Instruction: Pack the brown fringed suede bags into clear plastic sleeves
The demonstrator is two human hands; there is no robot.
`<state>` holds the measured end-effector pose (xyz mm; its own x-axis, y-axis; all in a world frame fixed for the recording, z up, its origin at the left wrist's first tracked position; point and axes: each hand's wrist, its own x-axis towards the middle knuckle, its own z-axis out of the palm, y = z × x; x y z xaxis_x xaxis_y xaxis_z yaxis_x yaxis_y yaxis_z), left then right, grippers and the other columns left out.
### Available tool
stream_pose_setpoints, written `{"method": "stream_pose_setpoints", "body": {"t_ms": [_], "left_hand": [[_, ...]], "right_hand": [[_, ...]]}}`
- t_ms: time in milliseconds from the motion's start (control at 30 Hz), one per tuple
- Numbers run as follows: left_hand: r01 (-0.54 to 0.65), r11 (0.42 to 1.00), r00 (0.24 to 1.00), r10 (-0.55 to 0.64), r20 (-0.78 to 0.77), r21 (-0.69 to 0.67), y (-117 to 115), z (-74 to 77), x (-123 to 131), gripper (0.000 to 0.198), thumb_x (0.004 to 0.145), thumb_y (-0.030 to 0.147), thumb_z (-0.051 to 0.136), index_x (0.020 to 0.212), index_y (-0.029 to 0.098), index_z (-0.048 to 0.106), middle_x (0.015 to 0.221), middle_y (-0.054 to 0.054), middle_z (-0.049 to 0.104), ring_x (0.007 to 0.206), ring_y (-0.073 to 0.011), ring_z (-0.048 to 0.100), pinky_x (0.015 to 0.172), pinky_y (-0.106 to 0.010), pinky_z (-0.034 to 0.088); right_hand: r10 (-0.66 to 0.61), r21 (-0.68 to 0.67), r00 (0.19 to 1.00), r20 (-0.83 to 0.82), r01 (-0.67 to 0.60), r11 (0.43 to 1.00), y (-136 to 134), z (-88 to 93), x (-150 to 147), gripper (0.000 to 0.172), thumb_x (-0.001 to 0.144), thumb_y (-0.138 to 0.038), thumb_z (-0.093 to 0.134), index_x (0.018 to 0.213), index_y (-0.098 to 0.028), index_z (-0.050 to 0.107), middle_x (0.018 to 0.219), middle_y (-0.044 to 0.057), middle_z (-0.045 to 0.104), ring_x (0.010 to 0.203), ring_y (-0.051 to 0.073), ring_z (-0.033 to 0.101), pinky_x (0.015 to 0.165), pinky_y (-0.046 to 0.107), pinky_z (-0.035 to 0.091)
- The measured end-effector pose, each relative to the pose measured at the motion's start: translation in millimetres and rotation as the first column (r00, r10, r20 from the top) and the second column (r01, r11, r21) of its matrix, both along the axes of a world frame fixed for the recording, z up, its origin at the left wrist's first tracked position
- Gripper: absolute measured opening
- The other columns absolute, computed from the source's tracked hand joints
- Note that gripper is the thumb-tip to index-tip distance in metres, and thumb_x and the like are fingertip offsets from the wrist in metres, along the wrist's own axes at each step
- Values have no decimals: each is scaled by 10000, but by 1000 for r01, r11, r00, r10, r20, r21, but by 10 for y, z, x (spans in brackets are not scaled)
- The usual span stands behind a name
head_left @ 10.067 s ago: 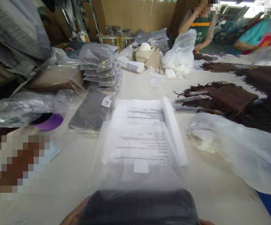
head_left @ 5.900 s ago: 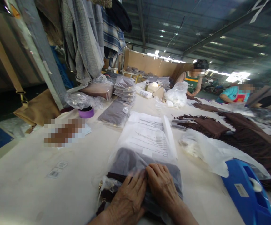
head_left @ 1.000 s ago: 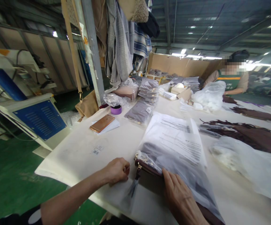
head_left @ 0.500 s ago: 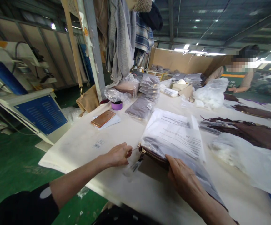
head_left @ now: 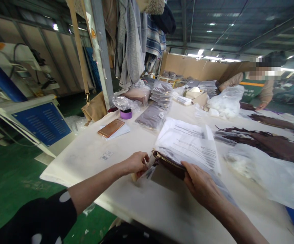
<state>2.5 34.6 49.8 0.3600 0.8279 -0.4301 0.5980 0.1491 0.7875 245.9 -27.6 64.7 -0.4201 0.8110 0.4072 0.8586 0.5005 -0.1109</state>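
A dark brown bag (head_left: 169, 165) with a gold zipper lies on the white table (head_left: 91, 156), partly inside a clear plastic sleeve (head_left: 190, 145) printed with text. My right hand (head_left: 200, 184) presses flat on the sleeve and bag near the zipper edge. My left hand (head_left: 136, 162) pinches the sleeve's loose flap at the bag's left end, fingers closed on the plastic. The rest of the bag is hidden under the sleeve and my right hand.
A copper phone (head_left: 110, 128) on paper, a purple tape roll (head_left: 126, 114) and stacks of bagged items (head_left: 159, 98) lie further back. Brown fringed fabric (head_left: 269, 142) and a crumpled plastic bag (head_left: 266, 173) sit right. Another person (head_left: 256, 88) works at the far end. A blue machine (head_left: 40, 122) stands left.
My left hand has moved right, closer to the bag's zipper end, pulling the flap with it. My right hand stays on the sleeve. Earlier both hands pressed the bag into the sleeve.
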Motion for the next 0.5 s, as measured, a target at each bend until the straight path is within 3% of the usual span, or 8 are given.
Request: {"method": "stream_pose_setpoints", "body": {"t_ms": [100, 200, 333, 500], "left_hand": [[-3, 997, 1000, 3, -11, -76, 7, -11, 50, 85, 633, 52, 550, 610, 131, 571, 331, 70, 431, 291, -113, 441, 342, -195, 320], [-10, 989, 998, 18, 52, -151, -21, -13, 131, 187, 683, 18, 559, 525, 119, 555, 309, 64, 425, 269, -94, 411, 319, -184, 295], [-196, 958, 941, 244, 233, -211, -100, -70, 341, 139, 790, 47, 548, 666, 105, 572, 433, 66, 496, 352, -71, 463, 362, -168, 358], [-425, 848, 742, 526, 415, -316, -174, -167, 611, 124, 894, 208, 511, 867, 108, 580, 575, 45, 546, 449, -84, 521, 448, -207, 453]], "right_hand": [[-9, -11, 1000, 13, 9, 1000, 8, 11, -1, 313, 794, -103, 346, 1031, -125, 549, 794, 73, 654, 703, 167, 612, 630, 274, 487], [2, 3, 1000, 20, -2, 1000, 19, 23, 6, 295, 795, -109, 343, 1001, -121, 554, 782, 74, 653, 683, 166, 612, 614, 269, 486], [-4, -4, 1000, 2, 4, 1000, 25, 27, 15, 292, 791, -109, 353, 997, -137, 558, 783, 63, 651, 691, 164, 608, 625, 271, 488], [32, -17, 999, 16, -32, 999, 13, 16, -3, 312, 775, -97, 365, 1022, -128, 554, 798, 69, 661, 704, 169, 611, 631, 275, 493]]}}
